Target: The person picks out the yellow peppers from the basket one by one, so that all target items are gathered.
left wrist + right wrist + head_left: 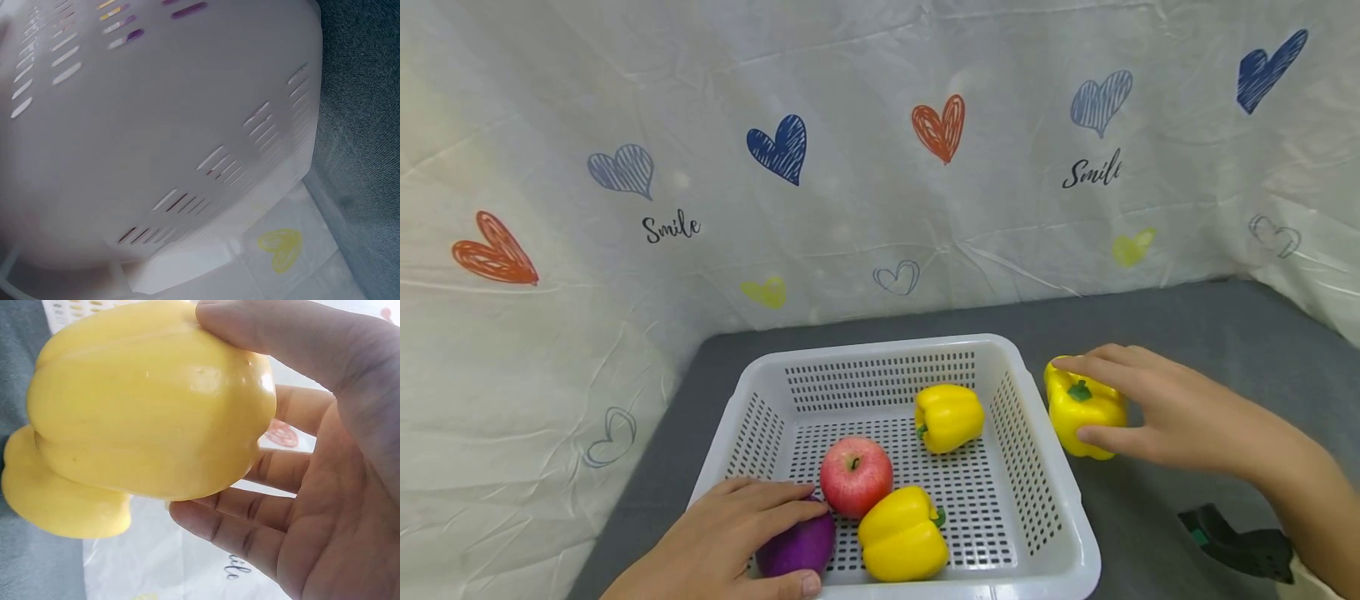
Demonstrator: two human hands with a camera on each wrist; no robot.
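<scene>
My right hand grips a yellow bell pepper just outside the basket's right wall, thumb on one side and fingers on the other. In the right wrist view this pepper fills the space before the palm, and a second yellow bell pepper shows beyond it. My left hand reaches over the near left rim of the white basket and holds a smooth, round purple vegetable, partly covered by the fingers. Beside it in the basket are a red apple and a yellow bell pepper.
Another yellow bell pepper lies toward the basket's back right. A dark grey cloth covers the table. Behind it hangs a white sheet printed with hearts. The basket's slotted outer wall fills most of the left wrist view.
</scene>
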